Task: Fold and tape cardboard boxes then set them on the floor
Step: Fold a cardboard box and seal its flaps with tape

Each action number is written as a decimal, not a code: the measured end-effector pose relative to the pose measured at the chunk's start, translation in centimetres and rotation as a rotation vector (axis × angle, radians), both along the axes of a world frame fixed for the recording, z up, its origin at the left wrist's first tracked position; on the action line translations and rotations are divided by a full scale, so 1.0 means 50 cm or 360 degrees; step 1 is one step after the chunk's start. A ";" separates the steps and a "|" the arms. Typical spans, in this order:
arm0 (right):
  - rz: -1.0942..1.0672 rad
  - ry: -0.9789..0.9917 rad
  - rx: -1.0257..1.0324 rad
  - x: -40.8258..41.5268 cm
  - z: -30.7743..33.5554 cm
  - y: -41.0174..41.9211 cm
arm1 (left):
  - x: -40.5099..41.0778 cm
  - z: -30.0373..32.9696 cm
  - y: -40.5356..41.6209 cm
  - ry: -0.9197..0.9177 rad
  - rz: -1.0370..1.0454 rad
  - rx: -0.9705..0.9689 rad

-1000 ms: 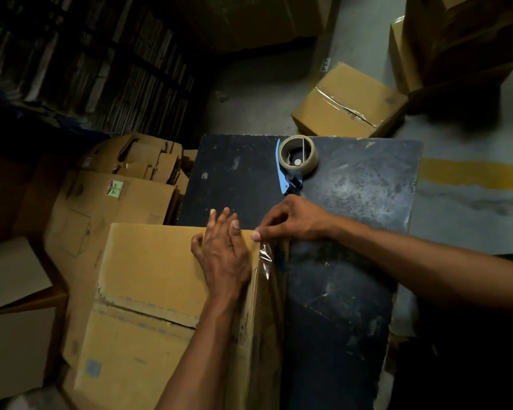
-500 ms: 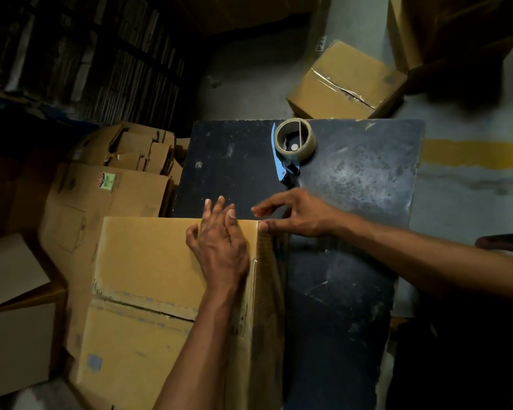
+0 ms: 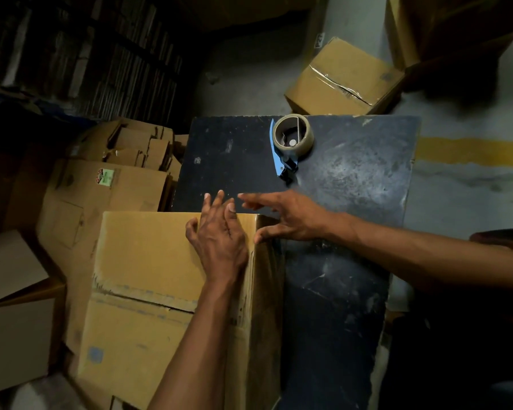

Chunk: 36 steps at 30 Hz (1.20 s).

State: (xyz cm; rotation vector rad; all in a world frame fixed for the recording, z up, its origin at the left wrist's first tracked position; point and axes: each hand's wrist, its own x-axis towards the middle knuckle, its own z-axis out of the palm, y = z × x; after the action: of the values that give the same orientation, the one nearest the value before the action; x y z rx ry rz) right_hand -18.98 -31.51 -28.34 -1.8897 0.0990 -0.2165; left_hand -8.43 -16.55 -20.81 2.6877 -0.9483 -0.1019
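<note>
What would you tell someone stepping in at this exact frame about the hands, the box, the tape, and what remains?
Left hand: flat, fingers straight, pressing the top of the box near its right edge.
Right hand: open, fingers spread at the box's far right corner, thumb on the edge; holds nothing.
Tape dispenser: lying on the black table, beyond both hands.
Done: one taped box sits on the floor.
Left: whether this box's seams are fully taped cannot be told; then set it on the floor.
</note>
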 end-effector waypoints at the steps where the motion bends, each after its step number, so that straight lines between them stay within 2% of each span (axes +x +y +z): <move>1: 0.0005 -0.0022 -0.0090 0.008 0.002 0.007 | 0.000 0.001 0.000 0.0002 -0.0007 0.0000; 5: 0.0095 0.0011 -0.0272 0.011 -0.006 -0.012 | -0.004 0.006 0.001 0.0039 -0.0011 -0.0029; 8: 0.0235 0.0149 -0.0423 -0.015 -0.014 -0.047 | -0.006 0.009 0.002 0.0041 -0.0009 -0.0023; 11: 0.0112 0.0167 -0.0369 -0.032 0.005 -0.027 | -0.005 0.008 0.003 0.0079 -0.0006 -0.0062; 18: 0.0125 0.0011 -0.0368 0.000 0.050 0.031 | -0.009 0.039 0.043 0.0207 0.0107 -0.0466; 24: 0.0225 0.0122 -0.0518 0.063 0.116 -0.039 | -0.068 0.103 0.183 0.0197 0.0216 -0.0423; 28: 0.0234 0.0064 -0.0668 0.059 0.122 -0.033 | -0.146 0.103 0.321 0.0159 0.0235 -0.0368; 33: 0.0224 -0.0128 -0.1164 0.047 0.085 0.058 | -0.229 0.052 0.447 0.0067 0.0101 -0.0270; 36: 0.0175 -0.0183 -0.1222 0.048 0.070 0.062 | -0.257 0.051 0.485 0.0046 -0.0090 -0.0245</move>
State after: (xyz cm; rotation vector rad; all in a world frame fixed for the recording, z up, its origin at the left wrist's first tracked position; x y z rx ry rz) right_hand -16.59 -28.42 -24.82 -2.6290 -0.1950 -0.3165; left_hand -21.27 7.71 -18.23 2.5137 -0.9821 -0.0757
